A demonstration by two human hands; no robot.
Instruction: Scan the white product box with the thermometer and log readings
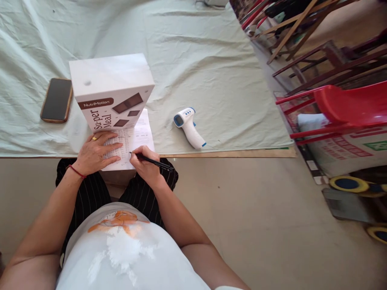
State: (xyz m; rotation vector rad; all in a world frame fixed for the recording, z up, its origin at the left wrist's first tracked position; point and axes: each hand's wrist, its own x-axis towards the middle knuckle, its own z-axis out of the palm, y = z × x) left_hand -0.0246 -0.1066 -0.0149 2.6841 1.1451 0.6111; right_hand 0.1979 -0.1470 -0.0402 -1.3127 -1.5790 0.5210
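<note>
A sheet of paper (142, 133) with rows of handwriting lies at the table's near edge, its lower end hanging slightly past it. My left hand (98, 151) rests flat on the sheet, fingers apart, with a ring and a red wrist cord. In my right hand (147, 163) is a black pen (154, 162), its tip at the writing. Just behind the left hand stands a white and brown box (117, 96) marked "NutriMotion Su-per Meal", upright and covering the far part of the paper.
A pale green cloth (193, 60) covers the table. A phone (56, 100) lies left of the box, and a white and blue infrared thermometer (190, 127) lies to the right. Beyond the right edge are a red chair (353, 104), wooden frames (290, 32) and a printed sack (341, 147).
</note>
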